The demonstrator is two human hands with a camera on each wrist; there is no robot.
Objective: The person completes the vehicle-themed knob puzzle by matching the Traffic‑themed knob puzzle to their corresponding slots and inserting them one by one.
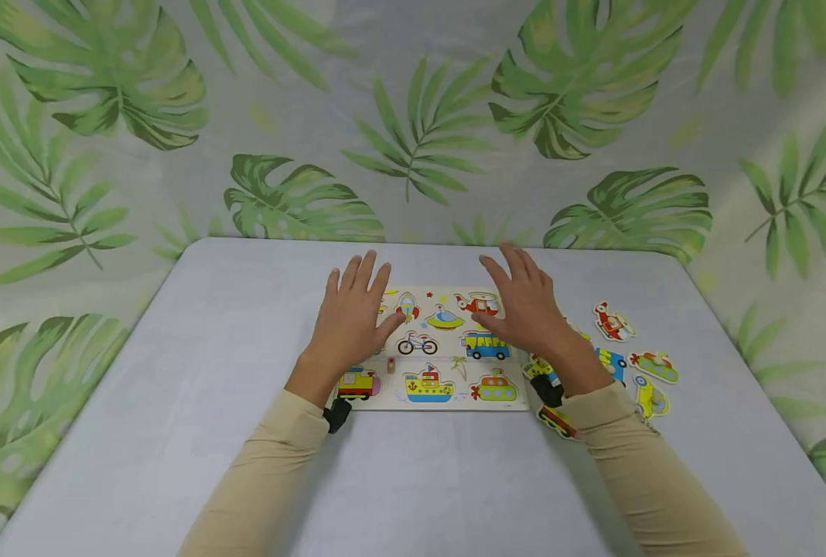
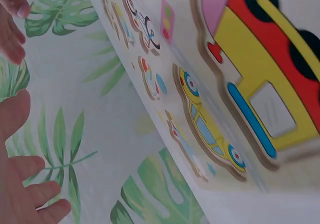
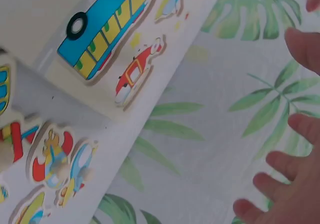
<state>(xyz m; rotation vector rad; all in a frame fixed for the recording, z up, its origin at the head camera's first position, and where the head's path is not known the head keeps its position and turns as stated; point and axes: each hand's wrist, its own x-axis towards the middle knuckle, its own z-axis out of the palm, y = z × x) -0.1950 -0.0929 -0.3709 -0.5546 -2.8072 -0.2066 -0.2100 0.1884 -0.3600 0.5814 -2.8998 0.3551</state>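
A wooden puzzle board with vehicle pictures lies on the table: a bicycle, bus, boat, submarine and others. My left hand hovers over its left part, fingers spread and straight, holding nothing. Above the upper right part is my right hand, also with spread fingers and nothing held. To the board's right lie loose pieces: a helicopter, a submarine, a yellow car and a train. A rocket piece shows in the right wrist view. My right forearm hides some pieces.
The table has a pale cover and rounded far corners. Behind it hangs a leaf-print cloth. Dark wrist straps sit at both cuffs. Several loose pieces overlap close beside the board's right edge.
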